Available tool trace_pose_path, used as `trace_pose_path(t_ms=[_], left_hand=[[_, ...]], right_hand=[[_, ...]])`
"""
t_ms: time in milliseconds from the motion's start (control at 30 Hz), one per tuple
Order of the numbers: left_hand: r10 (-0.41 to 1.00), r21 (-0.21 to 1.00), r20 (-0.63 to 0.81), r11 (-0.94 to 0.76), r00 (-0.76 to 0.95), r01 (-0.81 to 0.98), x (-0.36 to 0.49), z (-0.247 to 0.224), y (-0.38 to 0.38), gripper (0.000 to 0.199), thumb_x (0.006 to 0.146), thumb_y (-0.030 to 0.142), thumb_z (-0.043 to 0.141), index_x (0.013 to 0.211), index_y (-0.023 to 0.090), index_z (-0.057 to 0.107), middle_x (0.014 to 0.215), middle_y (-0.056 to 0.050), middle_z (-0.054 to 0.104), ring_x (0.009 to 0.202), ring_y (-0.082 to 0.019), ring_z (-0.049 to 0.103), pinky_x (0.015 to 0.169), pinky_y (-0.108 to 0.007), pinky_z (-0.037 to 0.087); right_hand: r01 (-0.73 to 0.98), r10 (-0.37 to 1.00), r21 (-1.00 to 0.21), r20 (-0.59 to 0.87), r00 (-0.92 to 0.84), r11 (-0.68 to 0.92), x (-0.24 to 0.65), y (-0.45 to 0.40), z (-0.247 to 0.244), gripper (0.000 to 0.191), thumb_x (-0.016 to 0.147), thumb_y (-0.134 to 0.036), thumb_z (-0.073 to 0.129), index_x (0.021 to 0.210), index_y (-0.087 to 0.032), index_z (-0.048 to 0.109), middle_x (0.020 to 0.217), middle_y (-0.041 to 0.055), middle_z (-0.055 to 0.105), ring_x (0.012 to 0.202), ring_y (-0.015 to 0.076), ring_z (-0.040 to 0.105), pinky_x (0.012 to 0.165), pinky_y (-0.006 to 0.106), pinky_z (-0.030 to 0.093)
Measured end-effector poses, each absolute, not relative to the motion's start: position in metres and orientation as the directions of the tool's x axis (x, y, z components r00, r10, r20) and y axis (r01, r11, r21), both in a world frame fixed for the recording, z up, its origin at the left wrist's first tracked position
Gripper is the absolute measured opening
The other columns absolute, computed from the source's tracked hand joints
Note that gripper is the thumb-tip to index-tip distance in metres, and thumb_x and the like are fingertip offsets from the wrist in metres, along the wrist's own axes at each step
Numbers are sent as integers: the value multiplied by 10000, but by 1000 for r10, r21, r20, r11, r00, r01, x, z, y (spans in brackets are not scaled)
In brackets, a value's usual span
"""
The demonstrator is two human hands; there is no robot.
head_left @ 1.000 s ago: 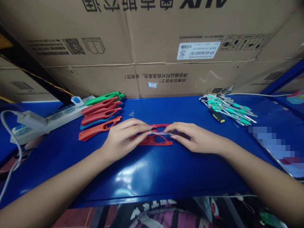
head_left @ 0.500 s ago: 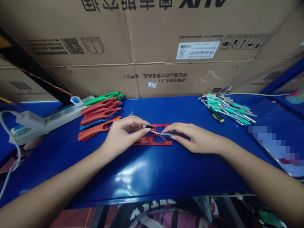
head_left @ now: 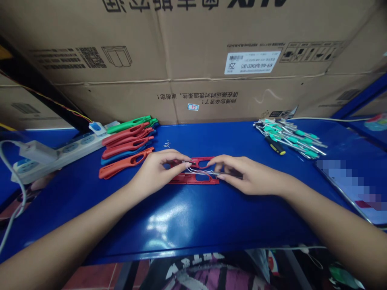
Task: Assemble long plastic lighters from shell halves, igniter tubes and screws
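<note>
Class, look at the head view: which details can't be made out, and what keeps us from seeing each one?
All in the head view:
- Red shells: the ends under the left hand, covered by it.
- Black piece: its full shape, covered by the left fingers.
- Rod: its full length, partly behind the right hand.
- Metal bits: too small to identify.
- Carton: large lettering, cut by the top edge.

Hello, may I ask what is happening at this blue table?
A person's left hand holds a small black part, and the right hand holds a metal rod. Thin wires stretch between the hands, above two red shell halves. Coloured handles lie to the left.
</note>
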State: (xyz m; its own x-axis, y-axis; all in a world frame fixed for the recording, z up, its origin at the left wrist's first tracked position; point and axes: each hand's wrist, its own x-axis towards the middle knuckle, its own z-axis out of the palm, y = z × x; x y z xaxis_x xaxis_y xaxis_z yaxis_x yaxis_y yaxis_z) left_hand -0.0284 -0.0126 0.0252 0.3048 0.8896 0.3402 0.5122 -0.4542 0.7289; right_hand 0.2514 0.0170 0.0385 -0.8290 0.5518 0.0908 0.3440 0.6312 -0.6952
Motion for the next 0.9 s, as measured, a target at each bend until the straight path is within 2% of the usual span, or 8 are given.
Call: trace_pose_path(t_ms=[133, 233, 333, 500, 600, 767, 900], left_hand=[[856, 674, 306, -504, 417, 540, -34, 29, -11, 187, 948, 293, 650, 1034, 218, 798, 948, -57, 772, 833, -173, 716, 739, -273, 569], [825, 665, 272, -533, 495, 523, -37, 30, -10, 202, 961, 284, 624, 1054, 219, 791, 985, -60, 772, 867, -180, 728, 768, -276, 578], [796, 629, 245, -565, 554, 534, -39, 30, -10, 210, 961, 250, 619, 1100, 224, 774, 1023, -55, 769, 908, -178, 732, 814, -282, 579], [781, 592, 218, -583, 586, 557, -41, 30, -11, 200, 960, 226, 614, 1083, 219, 772, 1025, -60, 772, 914, -184, 735, 829, -298, 585], [785, 590, 209, -577, 584, 565, -39, 30, -11, 192, 960, 242, 619, 1066, 213, 777, 1016, -62, 773, 899, -183, 738, 819, -294, 589], [787, 592, 210, -574, 580, 565, -36, 28, -11, 187, 957, 269, 628, 1036, 219, 790, 989, -66, 774, 863, -182, 739, 789, -286, 594], [802, 611, 200, -552, 564, 568, -36, 27, -11, 187, 948, 286, 641, 1033, 220, 793, 981, -71, 773, 841, -184, 737, 772, -292, 595]], right_hand=[[396, 583, -667, 71, -809, 631, 253, 21, 39, 209, 999, -289, 548, 1126, -185, 676, 930, 35, 724, 796, 137, 641, 722, 262, 472], [422, 582, -629, 60, -811, 653, 255, 24, 38, 170, 975, -304, 587, 994, -182, 703, 912, 35, 715, 775, 138, 614, 707, 265, 453], [434, 573, -622, 29, -819, 652, 257, 25, 38, 162, 959, -312, 610, 983, -176, 695, 920, 42, 699, 765, 140, 599, 665, 259, 448], [410, 533, -631, 7, -846, 659, 258, 25, 37, 140, 961, -212, 577, 983, -178, 711, 984, 58, 708, 852, 155, 635, 755, 282, 484], [414, 531, -621, 4, -847, 666, 257, 24, 36, 112, 938, -189, 607, 955, -182, 718, 958, 46, 706, 822, 147, 637, 728, 270, 479], [447, 530, -487, 40, -847, 751, 256, 23, 36, 111, 939, -230, 624, 919, -187, 724, 917, 43, 700, 780, 151, 628, 676, 269, 444], [466, 528, -388, 66, -847, 795, 256, 24, 35, 150, 967, -268, 594, 943, -199, 725, 946, 49, 706, 815, 166, 652, 690, 277, 438]])
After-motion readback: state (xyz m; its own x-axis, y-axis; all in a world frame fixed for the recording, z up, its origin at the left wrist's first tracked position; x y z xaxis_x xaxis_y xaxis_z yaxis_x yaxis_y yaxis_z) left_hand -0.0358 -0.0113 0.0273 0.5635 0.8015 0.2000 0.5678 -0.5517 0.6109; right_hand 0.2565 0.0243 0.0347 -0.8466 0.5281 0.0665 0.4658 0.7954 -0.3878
